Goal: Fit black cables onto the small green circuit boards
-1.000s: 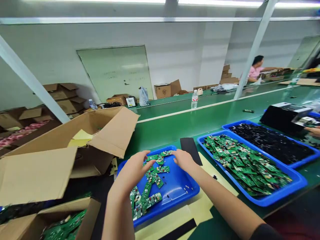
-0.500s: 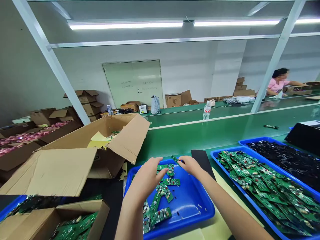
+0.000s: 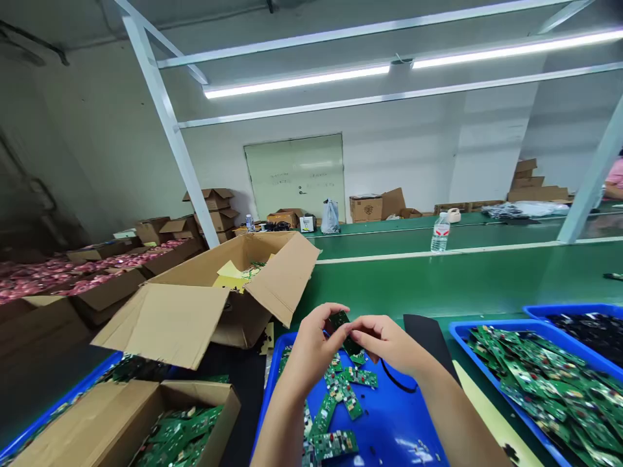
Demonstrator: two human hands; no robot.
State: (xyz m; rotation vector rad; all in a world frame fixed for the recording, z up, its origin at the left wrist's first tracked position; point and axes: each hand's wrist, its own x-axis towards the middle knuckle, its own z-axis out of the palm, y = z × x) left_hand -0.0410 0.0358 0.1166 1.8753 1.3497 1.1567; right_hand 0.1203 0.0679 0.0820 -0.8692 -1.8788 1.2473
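Above the near blue tray (image 3: pixel 418 421), both my hands meet at one small green circuit board (image 3: pixel 339 318). My left hand (image 3: pixel 314 347) is closed, with its thumb and fingers around the board. My right hand (image 3: pixel 387 344) pinches at the board's near end, its fingertips close to the left thumb and partly hiding the board. A thin black curved strip (image 3: pixel 396 381) hangs below the right hand; whether it is held there is unclear. Several populated circuit boards (image 3: pixel 335 444) lie in the tray's left part under my hands, with small loose bits beside them.
To the right stand a blue tray (image 3: pixel 455 331) heaped with circuit boards and another tray (image 3: pixel 535 311) of black parts. On the left are a large open carton (image 3: pixel 165 324) and a smaller box (image 3: pixel 231 408) of boards. A water bottle (image 3: pixel 440 233) stands on the green bench.
My hands have come together, and the board once in my right hand is now between both. A black strip has come into view below the right hand. The view has swung left.
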